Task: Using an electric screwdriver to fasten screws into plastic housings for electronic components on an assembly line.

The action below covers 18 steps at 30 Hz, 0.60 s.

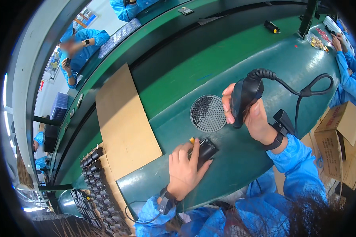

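Note:
My right hand (257, 122) is wrapped round a black corded electric screwdriver (247, 94), held up above the bench with its cable leaving the top end. The driver's tip cannot be made out. Low on the green bench, my left hand (184, 168) grips a small black device housing (208, 149) between thumb and fingers. A bit of yellow (192, 140) shows at the fingertips beside it. Just beyond the housing lies a round grey perforated dish (218, 118), with small dark pieces, probably screws, heaped on its left part.
Flat cardboard (126, 122) lies left of the dish. Rows of black housings (101, 189) stand at lower left. A black device with a yellow end (271, 27) sits on the far green belt (178, 75). An open carton (330, 154) is at right; co-workers in blue sit around.

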### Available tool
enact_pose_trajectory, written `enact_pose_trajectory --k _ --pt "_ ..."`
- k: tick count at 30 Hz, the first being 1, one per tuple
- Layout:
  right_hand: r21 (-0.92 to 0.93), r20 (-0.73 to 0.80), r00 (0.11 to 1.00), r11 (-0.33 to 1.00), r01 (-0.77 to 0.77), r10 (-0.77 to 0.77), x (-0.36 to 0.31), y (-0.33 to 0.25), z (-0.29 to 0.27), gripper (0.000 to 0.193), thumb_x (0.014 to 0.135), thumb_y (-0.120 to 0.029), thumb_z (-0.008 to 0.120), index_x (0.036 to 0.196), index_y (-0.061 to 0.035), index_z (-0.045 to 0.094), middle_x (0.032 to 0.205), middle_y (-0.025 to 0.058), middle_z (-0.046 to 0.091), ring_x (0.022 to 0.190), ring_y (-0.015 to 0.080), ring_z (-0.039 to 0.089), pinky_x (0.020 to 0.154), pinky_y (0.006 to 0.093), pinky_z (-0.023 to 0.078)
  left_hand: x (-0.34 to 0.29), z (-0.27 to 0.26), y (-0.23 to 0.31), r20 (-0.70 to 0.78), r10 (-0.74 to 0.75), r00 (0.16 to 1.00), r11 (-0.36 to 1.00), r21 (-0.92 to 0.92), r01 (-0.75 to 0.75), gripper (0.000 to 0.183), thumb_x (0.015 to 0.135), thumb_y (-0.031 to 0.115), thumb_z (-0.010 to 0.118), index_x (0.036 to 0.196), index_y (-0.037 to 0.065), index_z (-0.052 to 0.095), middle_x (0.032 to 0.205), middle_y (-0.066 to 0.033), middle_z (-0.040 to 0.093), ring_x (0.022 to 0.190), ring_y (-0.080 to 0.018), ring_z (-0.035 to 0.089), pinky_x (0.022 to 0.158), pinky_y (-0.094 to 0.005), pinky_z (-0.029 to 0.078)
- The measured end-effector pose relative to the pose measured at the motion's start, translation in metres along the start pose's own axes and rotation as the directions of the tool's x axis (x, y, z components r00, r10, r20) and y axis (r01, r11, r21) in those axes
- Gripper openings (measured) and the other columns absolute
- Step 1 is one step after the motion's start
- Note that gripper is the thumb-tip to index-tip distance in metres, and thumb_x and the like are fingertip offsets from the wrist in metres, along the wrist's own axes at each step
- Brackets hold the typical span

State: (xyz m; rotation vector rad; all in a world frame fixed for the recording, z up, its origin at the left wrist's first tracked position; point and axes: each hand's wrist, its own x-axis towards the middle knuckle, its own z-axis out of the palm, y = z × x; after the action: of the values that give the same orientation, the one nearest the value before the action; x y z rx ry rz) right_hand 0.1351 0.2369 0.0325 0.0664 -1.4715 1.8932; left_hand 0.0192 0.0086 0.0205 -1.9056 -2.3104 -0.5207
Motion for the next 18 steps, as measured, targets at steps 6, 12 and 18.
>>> enact_pose_trajectory --k 6,12,18 --pt "-0.093 -0.119 0.992 0.994 -0.055 0.043 0.006 -0.014 0.002 0.096 0.081 -0.09 0.041 0.118 -0.001 0.051 0.08 0.0054 0.055 0.058 0.0108 0.055 0.054 0.0267 0.048 -0.008 0.007 -0.003 0.028 0.003 1.0 0.999 -0.048 -0.002 0.072 0.081 0.03 0.08 0.139 -0.003 0.053 0.118 -0.0147 0.056 0.111 -0.0319 0.054 0.086 -0.0421 0.044" --pt "0.025 -0.152 0.978 0.989 0.148 -0.143 0.036 -0.026 0.013 0.097 0.077 -0.095 0.037 0.106 -0.003 0.051 0.075 0.0054 0.054 0.053 0.0118 0.052 0.049 0.0284 0.046 0.001 0.008 -0.006 0.005 0.087 0.996 0.986 -0.143 -0.085 0.067 0.083 0.028 0.078 0.138 -0.003 0.054 0.121 -0.0133 0.057 0.114 -0.0306 0.055 0.088 -0.042 0.045" --pt "-0.022 -0.169 0.979 0.994 0.11 -0.112 0.059 0.001 0.014 0.094 0.076 -0.095 0.038 0.101 -0.0053 0.049 0.074 0.0055 0.053 0.053 0.0127 0.052 0.049 0.0287 0.044 -0.001 0.009 -0.014 -0.009 0.109 0.994 0.972 -0.207 -0.109 0.071 0.079 0.023 0.082 0.139 -0.001 0.054 0.122 -0.013 0.056 0.11 -0.0312 0.056 0.084 -0.041 0.044"
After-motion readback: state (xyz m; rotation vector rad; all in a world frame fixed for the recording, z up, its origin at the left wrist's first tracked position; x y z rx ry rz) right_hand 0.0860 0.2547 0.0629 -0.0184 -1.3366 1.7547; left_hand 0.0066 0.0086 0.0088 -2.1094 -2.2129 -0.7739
